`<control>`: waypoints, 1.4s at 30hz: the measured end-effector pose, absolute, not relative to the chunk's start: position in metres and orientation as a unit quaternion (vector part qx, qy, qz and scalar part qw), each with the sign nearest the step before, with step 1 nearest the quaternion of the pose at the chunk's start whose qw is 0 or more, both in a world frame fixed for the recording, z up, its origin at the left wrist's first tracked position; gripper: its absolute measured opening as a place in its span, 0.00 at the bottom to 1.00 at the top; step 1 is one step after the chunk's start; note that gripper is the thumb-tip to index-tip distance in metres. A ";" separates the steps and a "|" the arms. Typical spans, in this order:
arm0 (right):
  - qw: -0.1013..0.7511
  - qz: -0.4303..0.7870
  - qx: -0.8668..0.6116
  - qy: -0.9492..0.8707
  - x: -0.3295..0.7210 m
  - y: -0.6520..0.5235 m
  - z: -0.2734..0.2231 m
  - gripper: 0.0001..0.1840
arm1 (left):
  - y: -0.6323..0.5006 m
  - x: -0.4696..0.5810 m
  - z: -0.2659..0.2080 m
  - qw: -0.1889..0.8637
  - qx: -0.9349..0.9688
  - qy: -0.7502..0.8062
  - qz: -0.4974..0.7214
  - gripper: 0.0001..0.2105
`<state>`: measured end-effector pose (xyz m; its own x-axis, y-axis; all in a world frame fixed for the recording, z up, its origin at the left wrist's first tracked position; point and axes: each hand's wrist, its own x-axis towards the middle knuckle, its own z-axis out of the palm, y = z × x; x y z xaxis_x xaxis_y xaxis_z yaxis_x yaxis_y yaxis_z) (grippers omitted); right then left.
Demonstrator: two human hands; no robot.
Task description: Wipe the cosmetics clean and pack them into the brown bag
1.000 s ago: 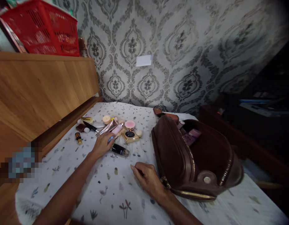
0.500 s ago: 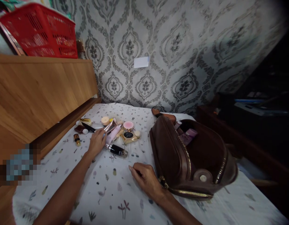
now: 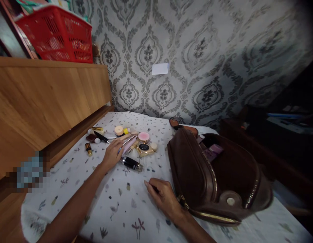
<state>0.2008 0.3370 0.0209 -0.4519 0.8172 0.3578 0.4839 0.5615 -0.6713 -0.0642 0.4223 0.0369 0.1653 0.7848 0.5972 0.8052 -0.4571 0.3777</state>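
Observation:
My left hand [image 3: 113, 154] reaches into a group of cosmetics, its fingers closed on a slim silvery item [image 3: 129, 139] that points up and right. A pink tube [image 3: 129, 144] lies under it. A black-handled stick [image 3: 101, 137] runs up to the hand from the left. Close by are a black bottle with a clear end [image 3: 131, 163], a gold compact with a dark oval [image 3: 144, 147] and a round pink compact [image 3: 143, 136]. My right hand [image 3: 163, 194], loosely curled with nothing visible in it, rests on the printed sheet beside the brown bag [image 3: 189, 162], which is unzipped.
Pink and purple containers [image 3: 214, 151] sit inside the bag. Further back lie a cream round jar [image 3: 119, 130] and a small brown-and-gold bottle [image 3: 88, 149]. A wooden cabinet [image 3: 52, 98] with a red basket [image 3: 57, 35] stands left; the patterned wall [image 3: 166, 87] is behind.
The silvery item in my left hand has swung lower and further right, over the pink tube. My right hand stays curled beside the bag. The whole view has shifted slightly.

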 end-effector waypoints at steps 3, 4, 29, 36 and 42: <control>0.343 0.242 -0.398 -0.816 0.200 0.338 0.020 0.24 | 0.420 -0.062 0.040 -0.008 -0.743 -0.533 -0.404 0.16; 0.344 0.240 -0.398 -0.816 0.200 0.339 0.020 0.24 | 0.421 -0.063 0.040 -0.013 -0.730 -0.543 -0.415 0.17; 0.351 0.237 -0.387 -0.819 0.201 0.339 0.017 0.26 | 0.514 -0.137 0.046 0.042 -0.727 -0.679 -0.094 0.17; 0.349 0.240 -0.387 -0.819 0.200 0.341 0.015 0.24 | 0.522 -0.138 0.054 -0.010 -0.755 -0.656 0.008 0.17; 0.351 0.239 -0.386 -0.819 0.200 0.340 0.015 0.24 | 0.512 -0.141 0.059 -0.031 -0.765 -0.643 0.013 0.16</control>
<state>0.1998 0.3402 0.0153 -0.4555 0.8000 0.3905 0.4642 0.5878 -0.6626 -0.1408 0.5120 0.0589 0.1717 0.9834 -0.0590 0.9849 -0.1701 0.0311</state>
